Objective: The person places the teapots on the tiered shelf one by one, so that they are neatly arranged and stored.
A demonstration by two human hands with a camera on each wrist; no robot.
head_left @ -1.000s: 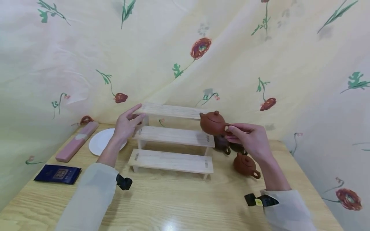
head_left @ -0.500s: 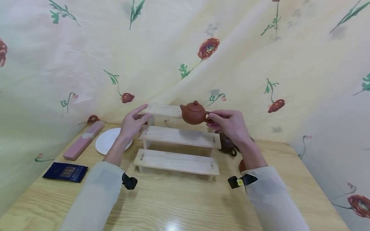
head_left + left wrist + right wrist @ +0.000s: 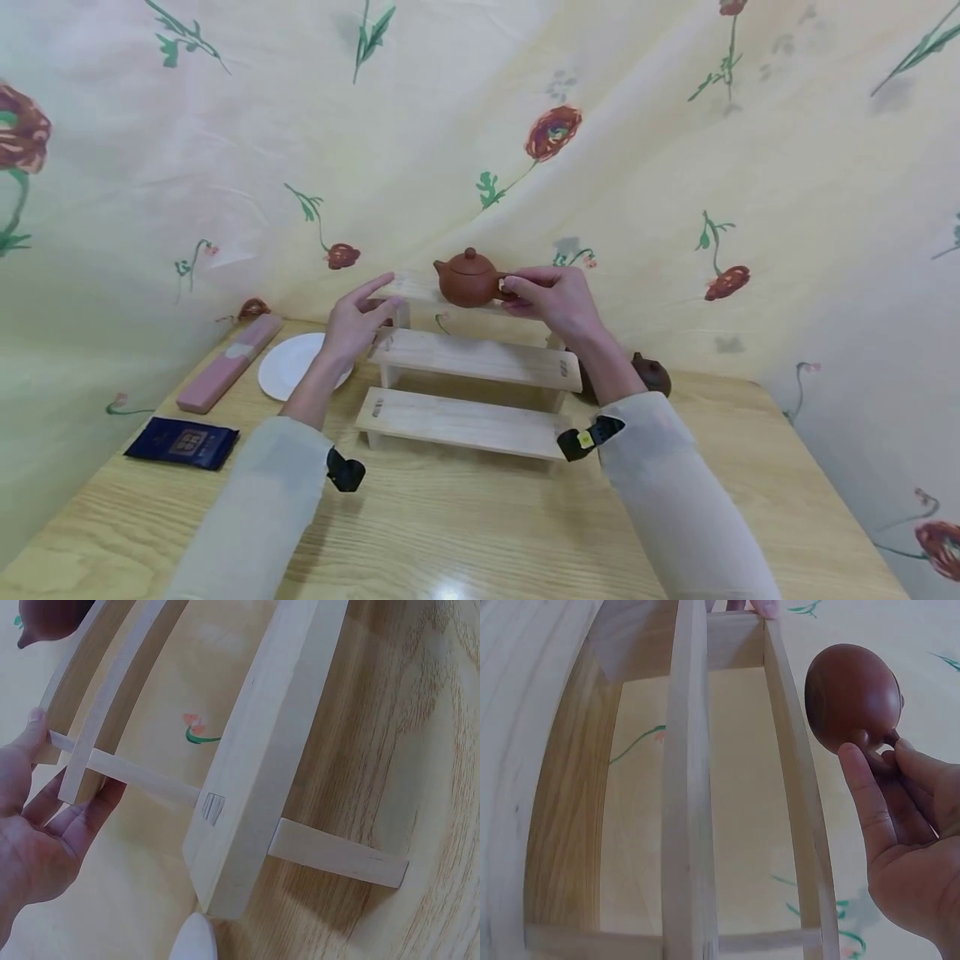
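Observation:
A reddish-brown clay teapot is held upright at the top step of a pale wooden three-step stand. My right hand pinches its handle between thumb and fingers, the spout pointing left. From the right wrist view, a gap shows between the teapot's underside and the top step. My left hand grips the stand's left end at the top. In the left wrist view, that hand's thumb lies on the top board and its fingers reach behind the frame.
Dark teapots stand behind my right forearm, partly hidden. Left of the stand are a white plate, a long pink box and a dark blue packet. A flowered cloth hangs behind the wooden table.
My right hand has carried the teapot leftward from the stand's right end to above its top step. The left hand keeps its place on the stand. My right forearm now hides the other red teapot.

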